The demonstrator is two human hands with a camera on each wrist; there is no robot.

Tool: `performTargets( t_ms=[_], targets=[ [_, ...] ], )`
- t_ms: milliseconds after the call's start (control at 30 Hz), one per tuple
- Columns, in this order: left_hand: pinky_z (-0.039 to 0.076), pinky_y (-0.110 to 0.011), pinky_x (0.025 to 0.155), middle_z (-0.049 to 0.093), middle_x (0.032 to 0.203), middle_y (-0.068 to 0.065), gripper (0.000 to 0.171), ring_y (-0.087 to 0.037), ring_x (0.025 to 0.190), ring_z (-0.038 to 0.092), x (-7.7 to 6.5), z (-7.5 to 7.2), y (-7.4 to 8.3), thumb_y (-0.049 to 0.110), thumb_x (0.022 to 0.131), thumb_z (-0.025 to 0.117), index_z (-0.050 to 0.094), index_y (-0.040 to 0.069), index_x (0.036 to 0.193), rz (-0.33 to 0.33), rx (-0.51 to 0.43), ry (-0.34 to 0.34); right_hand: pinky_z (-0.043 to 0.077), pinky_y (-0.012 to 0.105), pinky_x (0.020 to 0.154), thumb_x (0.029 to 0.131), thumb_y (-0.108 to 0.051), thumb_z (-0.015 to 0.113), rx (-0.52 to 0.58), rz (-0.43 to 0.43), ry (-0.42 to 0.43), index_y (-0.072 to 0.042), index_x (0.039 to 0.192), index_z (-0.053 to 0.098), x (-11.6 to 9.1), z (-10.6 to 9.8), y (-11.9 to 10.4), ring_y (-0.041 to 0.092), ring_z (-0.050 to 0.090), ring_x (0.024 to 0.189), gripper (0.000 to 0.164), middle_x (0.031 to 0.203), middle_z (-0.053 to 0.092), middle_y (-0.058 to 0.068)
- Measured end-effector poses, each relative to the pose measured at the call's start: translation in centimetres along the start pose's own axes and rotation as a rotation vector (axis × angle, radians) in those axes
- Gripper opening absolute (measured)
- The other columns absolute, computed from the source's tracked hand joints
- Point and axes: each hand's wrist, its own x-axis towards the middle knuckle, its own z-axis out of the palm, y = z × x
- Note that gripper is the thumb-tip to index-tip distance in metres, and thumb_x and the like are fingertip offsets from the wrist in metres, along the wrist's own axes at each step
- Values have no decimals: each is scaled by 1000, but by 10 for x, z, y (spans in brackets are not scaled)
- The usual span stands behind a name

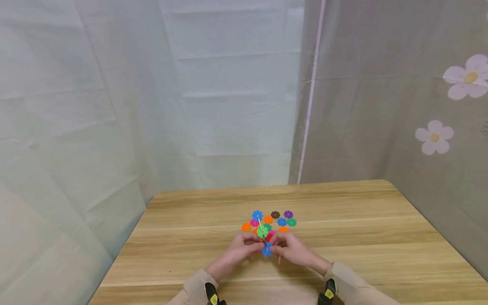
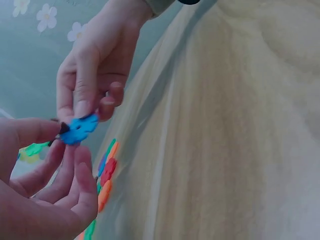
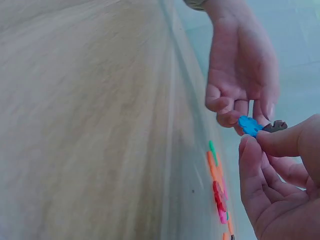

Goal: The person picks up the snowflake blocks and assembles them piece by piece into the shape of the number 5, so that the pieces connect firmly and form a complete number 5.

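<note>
Both my hands busy, close together over the near-middle of the wood-grain tabletop. Left hand, on the 9 o'clock side: thumb and finger pinch a dark brown, notched, flower-shaped plastic disc. Right hand, 3 o'clock side: thumb and fingers grip a bright blue, notched, flower-shaped plastic disc. The two discs meet edge to edge between my fingertips; can't tell how deep the slots go.

Off at 12 o'clock from the gripped blue one, a light green notched plastic disc, then a thin yellow plastic disc seen edge-on. Whether another blue plastic disc just past it is joined on: can't tell.

Loose pieces on the tabletop, measured from the gripped blue one: orange plastic disc between 10 and 11, pink plastic disc at 11, second brown plastic disc just past 12, purple plastic disc at 1, teal-green plastic disc between 1 and 2. Red plastic disc close at 12, partly covered.

Beige sleeves on both arms. Grey hanging sheet with white flowers at 2 o'clock.
</note>
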Motion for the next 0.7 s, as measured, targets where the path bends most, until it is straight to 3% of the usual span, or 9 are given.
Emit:
performTargets(
  t_ms=[133, 333, 700],
  targets=[
    [57, -28, 69, 73, 91, -16, 27, -12, 75, 68, -1, 4, -2, 10, 87, 69, 62, -10, 105, -18, -66, -33, 53, 27, 54, 92, -6, 62, 58, 6, 3, -2, 93, 62, 1, -1, -2, 18, 61, 60, 5, 82, 64, 15],
    [60, -32, 74, 73, 91, -22, 23, -14, 74, 70, -3, 8, -5, 6, 89, 67, 61, -11, 103, -47, -119, -31, 53, 25, 54, 92, -6, 62, 75, 6, -2, -1, 96, 64, 3, -1, -5, 15, 60, 64, 6, 83, 65, 13],
    [59, -31, 72, 71, 90, -26, 21, -14, 74, 70, -4, 7, -1, 5, 90, 65, 61, -13, 100, -19, -76, -23, 54, 26, 57, 93, -11, 62, 77, -29, -53, 1, 101, 62, 5, -4, -5, 17, 62, 69, 14, 91, 65, 20]
  ],
)
